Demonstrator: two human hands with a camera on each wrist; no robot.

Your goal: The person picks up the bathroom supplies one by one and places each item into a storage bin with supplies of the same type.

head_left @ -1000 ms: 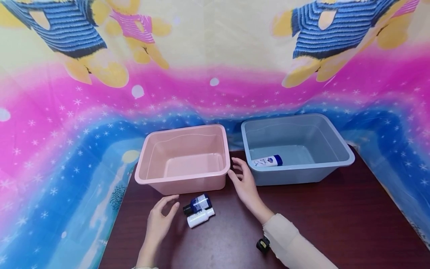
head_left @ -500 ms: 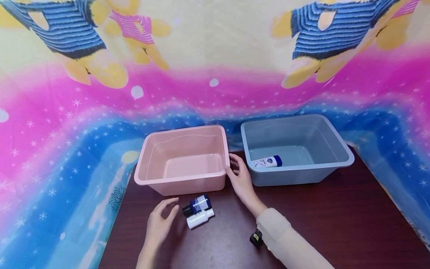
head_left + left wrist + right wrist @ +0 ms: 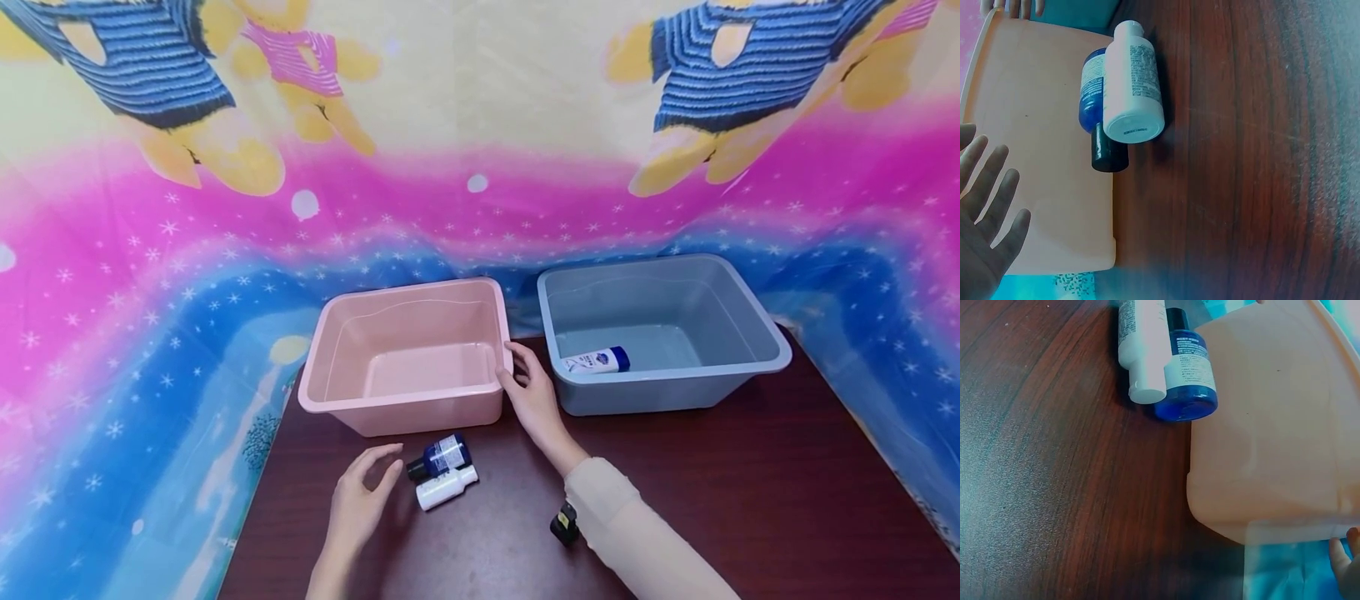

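Observation:
In the head view a pink plastic tub (image 3: pixel 420 408) stands at the back left of the table. My right hand (image 3: pixel 534 404) is at its right front corner, with loosely bent fingers touching or very near the rim. My left hand (image 3: pixel 360 492) hovers in front of the tub, fingers spread and holding nothing, as the left wrist view also shows. Just right of it lie two small bottles side by side: a dark blue bottle (image 3: pixel 448 454) with a black cap, and a white bottle (image 3: pixel 444 489). In the right wrist view the white bottle (image 3: pixel 1142 356) partly covers the blue one.
Right of the pink tub is a grey-blue tub (image 3: pixel 645 392), with a narrow gap between them. A white bottle with a blue cap (image 3: pixel 600 360) lies inside it. Under the right sleeve is a black wrist device (image 3: pixel 564 523). A patterned cloth (image 3: pixel 480 200) hangs behind the table.
My right hand has shifted slightly left, closer against the pink tub's rim. My left hand has moved very little. Both tubs and the bottles appear to stay in place.

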